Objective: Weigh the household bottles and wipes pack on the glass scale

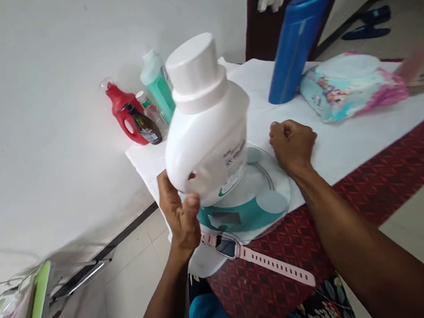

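Note:
A large white detergent bottle [206, 130] with a white cap tilts above a round glass scale [271, 220]. My left hand [179, 213] grips it low on its left side, thumb in front, other fingers mostly hidden behind. The scale has a teal band and a small grey display; the bottle covers part of it, and I cannot tell whether they touch. My right hand [293, 143] is closed in a loose fist by the scale's right edge, with nothing visible in it. In front of the scale lies a smartwatch [226, 246] with a pink strap.
At the left back stand a red bottle [122, 107], a dark bottle [145, 127], a clear bottle [155, 114] and a green bottle [160, 89]. A tall blue bottle [294, 44] and a wipes pack [353, 86] stand right, on white cloth [346, 143]. A blurred shape shows far right.

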`<state>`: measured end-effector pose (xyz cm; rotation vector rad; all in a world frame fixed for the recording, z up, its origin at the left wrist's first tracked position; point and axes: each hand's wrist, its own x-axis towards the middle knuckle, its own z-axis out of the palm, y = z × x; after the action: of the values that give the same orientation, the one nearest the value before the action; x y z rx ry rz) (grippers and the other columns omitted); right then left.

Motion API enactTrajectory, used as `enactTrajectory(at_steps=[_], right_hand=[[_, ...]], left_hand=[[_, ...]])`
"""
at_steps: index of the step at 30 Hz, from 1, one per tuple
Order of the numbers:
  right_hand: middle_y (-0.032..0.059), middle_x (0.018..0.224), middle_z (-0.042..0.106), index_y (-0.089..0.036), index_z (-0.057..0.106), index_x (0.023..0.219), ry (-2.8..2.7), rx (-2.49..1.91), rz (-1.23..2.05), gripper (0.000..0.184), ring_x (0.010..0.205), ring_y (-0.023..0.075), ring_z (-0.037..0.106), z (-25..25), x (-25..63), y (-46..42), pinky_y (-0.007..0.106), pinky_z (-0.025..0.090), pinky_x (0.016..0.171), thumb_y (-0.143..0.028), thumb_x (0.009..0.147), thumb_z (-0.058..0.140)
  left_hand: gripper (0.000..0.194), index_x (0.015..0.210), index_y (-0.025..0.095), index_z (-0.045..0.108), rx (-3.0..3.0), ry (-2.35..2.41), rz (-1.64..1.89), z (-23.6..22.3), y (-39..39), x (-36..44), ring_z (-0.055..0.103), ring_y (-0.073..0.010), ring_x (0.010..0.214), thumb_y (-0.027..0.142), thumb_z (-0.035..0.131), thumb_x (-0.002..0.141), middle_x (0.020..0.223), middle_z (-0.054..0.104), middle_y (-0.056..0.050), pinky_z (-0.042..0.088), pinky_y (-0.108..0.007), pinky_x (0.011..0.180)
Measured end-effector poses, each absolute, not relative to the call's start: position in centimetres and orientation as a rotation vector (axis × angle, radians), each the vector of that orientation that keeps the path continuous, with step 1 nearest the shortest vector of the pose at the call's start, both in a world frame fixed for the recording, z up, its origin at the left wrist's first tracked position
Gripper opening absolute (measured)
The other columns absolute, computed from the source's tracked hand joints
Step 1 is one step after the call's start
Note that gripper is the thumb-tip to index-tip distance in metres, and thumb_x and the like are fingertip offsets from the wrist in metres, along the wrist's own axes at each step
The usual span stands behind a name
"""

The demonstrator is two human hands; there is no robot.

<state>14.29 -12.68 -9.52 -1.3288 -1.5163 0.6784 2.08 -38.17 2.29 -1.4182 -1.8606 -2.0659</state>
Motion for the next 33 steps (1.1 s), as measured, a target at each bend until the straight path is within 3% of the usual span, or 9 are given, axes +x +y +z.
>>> enactTrajectory(at_steps=[5,8,11,17,22,28,33], right_hand=[[0.0057,0.065,0.067,-0.028,0.056,0.062,-1.437,-1.372,0.823,0.036,0.064,0.0227,0.064,-7.9,14.4,-13.6,0.042,0.049,0.075,-0.024,0.098,0.062],[0.0029,0.063,0.064,-0.027,0.058,0.063,-1.403,-1.372,0.852,0.035,0.063,0.0221,0.063,-7.3,14.4,-13.9,0.041,0.049,0.075,-0.026,0.097,0.062],[-0.0006,0.061,0.061,-0.026,0.057,0.063,-1.407,-1.375,0.862,0.035,0.062,0.0214,0.062,-7.3,14.4,-14.0,0.04,0.049,0.076,-0.031,0.098,0.061],[-0.0009,0.062,0.061,-0.026,0.056,0.067,-1.455,-1.366,0.839,0.036,0.062,0.0205,0.058,-8.0,14.5,-13.6,0.037,0.047,0.074,-0.035,0.101,0.058],[0.0003,0.062,0.063,-0.026,0.057,0.067,-1.48,-1.363,0.829,0.034,0.062,0.0201,0.059,-7.9,14.6,-13.5,0.036,0.045,0.071,-0.038,0.1,0.057],[-0.0002,0.059,0.061,-0.026,0.057,0.066,-1.463,-1.36,0.828,0.036,0.058,0.0192,0.056,-8.0,14.6,-13.3,0.035,0.044,0.067,-0.043,0.098,0.056],[-0.0005,0.059,0.06,-0.026,0.055,0.067,-1.475,-1.328,0.824,0.036,0.06,0.0183,0.056,-8.3,14.6,-13.2,0.032,0.041,0.064,-0.044,0.098,0.053]], left_hand=[[0.052,0.074,0.02,0.065,-1.156,-1.995,-2.38,2.8,-35.3,1.6,0.043,-0.0123,0.053,0.067,0.086,0.084,0.059,0.048,0.003,0.041,-0.028,0.05],[0.056,0.064,0.021,0.057,-0.997,-1.981,-2.504,3.5,-34.2,0.5,0.036,-0.0092,0.048,0.061,0.095,0.073,0.055,0.042,0.005,0.035,-0.026,0.045],[0.058,0.062,0.021,0.051,-0.854,-1.822,-2.544,5.0,-33.6,-1.3,0.031,-0.0075,0.046,0.06,0.093,0.073,0.053,0.036,0.007,0.026,-0.024,0.041],[0.072,0.062,0.023,0.038,-0.753,-1.66,-2.242,7.1,-32.5,-7.5,0.022,-0.0071,0.047,0.072,0.091,0.067,0.054,0.026,0.007,0.019,-0.025,0.042],[0.065,0.064,0.022,0.043,-0.685,-1.744,-2.108,5.3,-31.1,-13.0,0.027,-0.0082,0.05,0.07,0.088,0.069,0.056,0.033,0.005,0.023,-0.026,0.045],[0.065,0.059,0.024,0.038,-0.542,-1.748,-2.068,2.4,-28.6,-16.8,0.026,-0.0092,0.047,0.071,0.082,0.072,0.051,0.03,0.006,0.024,-0.028,0.044],[0.058,0.065,0.023,0.049,-0.532,-1.719,-2.057,2.0,-26.6,-18.1,0.041,-0.014,0.053,0.067,0.084,0.076,0.057,0.04,0.003,0.043,-0.032,0.053]])
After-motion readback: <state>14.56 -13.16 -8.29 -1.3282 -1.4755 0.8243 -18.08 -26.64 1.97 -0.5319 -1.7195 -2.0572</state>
